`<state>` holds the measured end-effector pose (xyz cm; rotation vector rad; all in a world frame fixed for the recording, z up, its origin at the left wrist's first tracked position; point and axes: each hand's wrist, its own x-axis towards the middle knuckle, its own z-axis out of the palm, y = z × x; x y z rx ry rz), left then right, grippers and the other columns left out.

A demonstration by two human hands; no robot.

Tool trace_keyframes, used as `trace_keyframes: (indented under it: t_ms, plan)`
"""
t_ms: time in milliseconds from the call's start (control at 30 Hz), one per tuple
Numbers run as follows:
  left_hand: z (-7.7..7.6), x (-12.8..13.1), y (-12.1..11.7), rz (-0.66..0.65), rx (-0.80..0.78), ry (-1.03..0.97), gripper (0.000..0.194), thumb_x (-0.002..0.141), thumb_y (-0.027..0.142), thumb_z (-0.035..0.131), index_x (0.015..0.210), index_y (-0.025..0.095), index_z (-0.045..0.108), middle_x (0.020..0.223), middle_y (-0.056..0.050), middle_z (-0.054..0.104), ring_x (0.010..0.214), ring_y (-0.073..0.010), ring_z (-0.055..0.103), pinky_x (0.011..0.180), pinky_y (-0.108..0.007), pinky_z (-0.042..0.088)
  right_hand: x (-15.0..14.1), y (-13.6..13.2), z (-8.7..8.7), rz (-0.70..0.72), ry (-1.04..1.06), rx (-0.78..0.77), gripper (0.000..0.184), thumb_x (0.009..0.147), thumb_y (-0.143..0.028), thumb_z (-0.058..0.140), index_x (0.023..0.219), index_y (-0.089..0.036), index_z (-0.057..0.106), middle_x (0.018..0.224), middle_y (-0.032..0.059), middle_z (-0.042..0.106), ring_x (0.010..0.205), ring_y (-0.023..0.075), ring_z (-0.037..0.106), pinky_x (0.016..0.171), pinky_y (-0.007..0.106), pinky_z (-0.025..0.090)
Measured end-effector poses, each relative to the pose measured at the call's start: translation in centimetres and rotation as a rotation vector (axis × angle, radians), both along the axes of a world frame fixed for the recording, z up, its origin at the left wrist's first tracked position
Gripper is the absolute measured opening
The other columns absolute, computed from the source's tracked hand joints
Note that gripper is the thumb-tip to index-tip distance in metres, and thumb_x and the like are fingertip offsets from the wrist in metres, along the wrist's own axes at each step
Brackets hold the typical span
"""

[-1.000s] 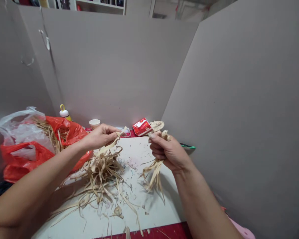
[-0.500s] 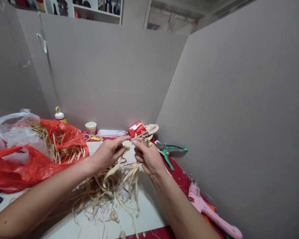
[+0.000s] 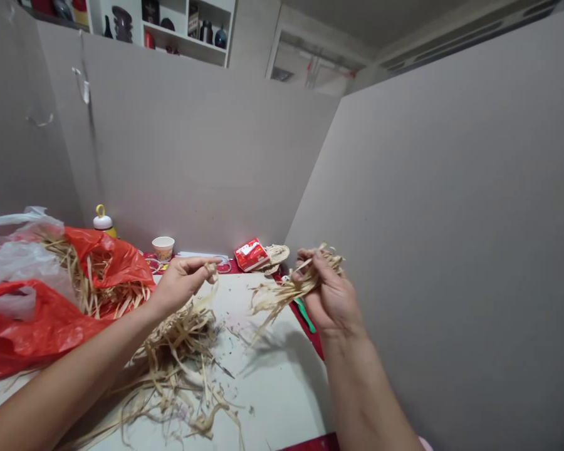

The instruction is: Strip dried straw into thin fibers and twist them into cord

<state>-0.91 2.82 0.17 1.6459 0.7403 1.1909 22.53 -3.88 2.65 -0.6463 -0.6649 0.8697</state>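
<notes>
My right hand (image 3: 333, 294) is closed round a bundle of dry straw strips (image 3: 275, 295). The frayed ends hang out to the left, and shorter ends stick up past the fingers. My left hand (image 3: 183, 283) pinches a small curled straw strip (image 3: 211, 272) between thumb and fingertips, well apart from the bundle. Below the left wrist, a loose heap of straw (image 3: 183, 341) lies on the white board (image 3: 282, 382), with scraps and crumbs scattered around it. The left forearm covers part of the heap.
A red plastic bag (image 3: 28, 326) full of straw stands left. Behind are a yellow-and-white bottle (image 3: 103, 222), a paper cup (image 3: 163, 248), a red packet (image 3: 251, 254) and a woven straw piece (image 3: 276, 254). Green-handled pliers (image 3: 305, 314) lie right, partly hidden. A grey partition (image 3: 427, 219) rises there.
My hands, close together before, have moved apart. The right hand went right with the straw bundle, now turned sideways, while the left moved left with a small strip. The camera view has shifted too.
</notes>
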Motion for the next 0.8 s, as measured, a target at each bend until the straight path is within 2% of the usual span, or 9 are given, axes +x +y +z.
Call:
trace_keyframes:
  t_ms: [67,200,267,367,433,533,600,700,800]
  plan:
    - [0.2,-0.1,-0.3,-0.080,-0.073,-0.048,0.028,0.077,0.029,0.063,0.099,0.015,0.071,0.075,-0.004,0.069,0.048,-0.0060,0.046,0.046,-0.020,0.040,-0.4,0.0,-0.3,0.084,-0.030,-0.044,0.032,0.058,-0.029,0.082,0.078,-0.018,0.059,0.076,-0.0009,0.063,0.062,0.0097,0.057,0.047,0.020,0.046]
    - [0.4,-0.2,-0.9,-0.173,-0.169,-0.116,0.034,0.072,0.019,0.064,0.106,0.016,0.068,0.100,-0.009,0.071,0.072,-0.0128,0.064,0.061,-0.024,0.051,-1.5,0.2,-1.0,0.185,-0.082,-0.083,0.030,0.061,-0.033,0.081,0.077,-0.017,0.061,0.071,-0.0002,0.063,0.055,0.0084,0.055,0.043,0.017,0.044]
    - [0.6,-0.2,-1.2,-0.196,-0.197,-0.153,0.035,0.070,0.016,0.064,0.105,0.015,0.068,0.099,-0.009,0.071,0.079,-0.0158,0.066,0.066,-0.027,0.053,-2.1,0.2,-1.3,0.211,-0.124,-0.094,0.029,0.062,-0.033,0.081,0.076,-0.016,0.062,0.070,0.0009,0.064,0.053,0.0081,0.054,0.042,0.017,0.045]
    - [0.8,-0.3,-1.6,-0.228,-0.196,-0.210,0.028,0.075,0.027,0.063,0.099,0.013,0.070,0.094,-0.011,0.072,0.083,-0.0190,0.068,0.072,-0.030,0.055,-2.9,0.1,-1.5,0.291,-0.174,-0.137,0.028,0.065,-0.033,0.079,0.078,-0.015,0.062,0.071,0.0014,0.064,0.051,0.0074,0.053,0.042,0.017,0.045]
    - [1.0,-0.4,-1.8,-0.186,-0.161,-0.224,0.027,0.078,0.033,0.064,0.095,0.013,0.071,0.092,-0.010,0.072,0.081,-0.0176,0.068,0.071,-0.029,0.055,-3.2,0.0,-1.5,0.343,-0.183,-0.167,0.028,0.067,-0.032,0.078,0.082,-0.015,0.062,0.069,0.0005,0.063,0.051,0.0076,0.053,0.042,0.016,0.046]
    - [1.1,-0.5,-1.9,-0.086,-0.074,-0.233,0.022,0.077,0.031,0.068,0.092,0.016,0.071,0.086,-0.006,0.073,0.075,-0.0141,0.067,0.069,-0.025,0.054,-3.9,-0.1,-1.5,0.423,-0.139,-0.189,0.030,0.065,-0.030,0.079,0.084,-0.015,0.061,0.061,-0.0034,0.056,0.051,0.0077,0.053,0.045,0.017,0.048]
    - [1.1,-0.4,-2.1,-0.065,-0.010,-0.239,0.019,0.078,0.028,0.068,0.092,0.017,0.071,0.086,-0.004,0.073,0.077,-0.0134,0.066,0.070,-0.025,0.054,-4.5,-0.1,-1.8,0.476,-0.072,-0.216,0.031,0.063,-0.027,0.080,0.081,-0.015,0.059,0.054,-0.0080,0.045,0.043,0.0044,0.045,0.041,0.016,0.043]
    - [0.9,-0.2,-2.4,-0.074,0.085,-0.211,0.016,0.079,0.024,0.066,0.093,0.019,0.071,0.089,-0.003,0.072,0.079,-0.0125,0.065,0.072,-0.024,0.054,-5.7,0.3,-2.7,0.556,0.035,-0.293,0.032,0.063,-0.027,0.081,0.079,-0.013,0.058,0.047,-0.0123,0.029,0.035,0.0001,0.025,0.031,0.010,0.025]
    - [0.5,0.0,-3.0,-0.125,0.153,-0.114,0.017,0.082,0.020,0.062,0.096,0.019,0.071,0.092,-0.004,0.072,0.075,-0.0109,0.063,0.070,-0.023,0.052,-6.8,0.9,-3.8,0.749,0.183,-0.332,0.035,0.066,-0.038,0.078,0.079,-0.012,0.057,0.045,-0.0134,0.023,0.035,-0.0002,0.017,0.031,0.010,0.018]
